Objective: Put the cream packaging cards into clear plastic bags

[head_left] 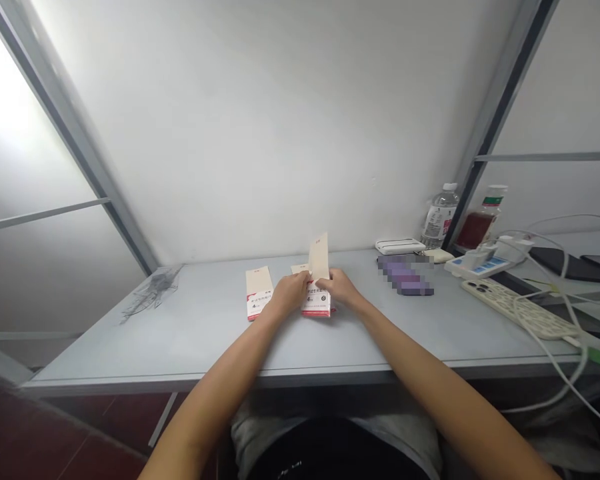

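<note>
Between my hands a flat white-and-red packet (317, 305) with printed Chinese characters and a "4" stands tilted up, a tall cream card (319, 257) rising from its top. My left hand (291, 293) is closed at the packet's left edge, fingers bent against it. My right hand (345, 288) pinches the right edge, its thumb across the front. Behind my left hand, the top of another cream card (299, 269) shows; the rest of it is hidden. To the left lies a similar packet (259, 293) flat on the desk, partly covered by my left wrist.
The grey desk (195, 340) meets a white wall. Dark scribbles (155, 293) mark its left end. On the right are a purple pixelated item (407, 277), a white box-like device (400, 247), a water bottle (440, 217), a power strip (475, 261), a patterned phone case (520, 310) and loose cables.
</note>
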`<state>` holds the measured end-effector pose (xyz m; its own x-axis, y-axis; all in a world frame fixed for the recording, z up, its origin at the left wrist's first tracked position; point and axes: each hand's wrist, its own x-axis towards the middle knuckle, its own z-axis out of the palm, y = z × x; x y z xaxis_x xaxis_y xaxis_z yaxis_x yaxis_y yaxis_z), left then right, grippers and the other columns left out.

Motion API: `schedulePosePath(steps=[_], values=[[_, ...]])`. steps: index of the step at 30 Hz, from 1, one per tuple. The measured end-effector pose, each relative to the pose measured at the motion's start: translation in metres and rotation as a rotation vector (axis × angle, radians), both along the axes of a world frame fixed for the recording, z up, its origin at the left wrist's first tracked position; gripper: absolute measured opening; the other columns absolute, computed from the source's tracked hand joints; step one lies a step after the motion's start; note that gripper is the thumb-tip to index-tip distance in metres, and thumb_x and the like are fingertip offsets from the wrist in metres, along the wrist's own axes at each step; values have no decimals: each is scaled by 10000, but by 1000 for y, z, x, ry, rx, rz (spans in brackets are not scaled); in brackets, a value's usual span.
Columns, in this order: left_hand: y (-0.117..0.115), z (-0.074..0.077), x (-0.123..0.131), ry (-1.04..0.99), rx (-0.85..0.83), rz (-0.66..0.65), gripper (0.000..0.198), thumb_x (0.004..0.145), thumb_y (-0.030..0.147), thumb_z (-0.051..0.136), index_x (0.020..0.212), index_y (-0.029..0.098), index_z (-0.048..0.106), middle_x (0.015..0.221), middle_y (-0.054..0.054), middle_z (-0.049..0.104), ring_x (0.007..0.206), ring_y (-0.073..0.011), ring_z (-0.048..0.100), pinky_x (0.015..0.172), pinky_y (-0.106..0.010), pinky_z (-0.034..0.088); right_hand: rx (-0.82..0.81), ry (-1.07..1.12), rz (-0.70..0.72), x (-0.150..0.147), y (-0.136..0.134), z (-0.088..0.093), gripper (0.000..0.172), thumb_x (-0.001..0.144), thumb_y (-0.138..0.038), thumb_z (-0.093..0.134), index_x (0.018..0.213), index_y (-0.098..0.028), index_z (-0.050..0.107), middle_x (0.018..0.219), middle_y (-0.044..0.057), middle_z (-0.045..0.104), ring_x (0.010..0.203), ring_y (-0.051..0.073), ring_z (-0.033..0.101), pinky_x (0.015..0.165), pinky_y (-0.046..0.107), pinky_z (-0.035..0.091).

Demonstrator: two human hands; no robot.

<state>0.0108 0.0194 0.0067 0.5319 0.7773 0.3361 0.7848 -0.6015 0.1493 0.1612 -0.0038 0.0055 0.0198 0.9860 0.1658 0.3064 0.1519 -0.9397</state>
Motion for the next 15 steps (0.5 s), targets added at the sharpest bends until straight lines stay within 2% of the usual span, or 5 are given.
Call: schedulePosePath(steps=[7, 15], values=[[4, -5, -1, 83, 28, -20, 182, 805, 140, 362, 861, 180, 531, 769, -48, 619, 639, -153, 556, 567, -242, 354, 28, -4, 25, 1, -1, -3, 41, 560, -171, 472, 528, -153, 490, 498, -22, 495, 478, 106, 447, 438, 212, 313], [4, -7, -1, 94, 56, 5, 193, 827, 157, 341, 855, 172, 531, 761, -58, 625, 626, -162, 564, 557, -254, 355, 26, 39, 73, 3, -2, -4, 53, 565, -162, 485, 561, -141, 534, 524, -12, 537, 494, 119, 481, 443, 215, 334]])
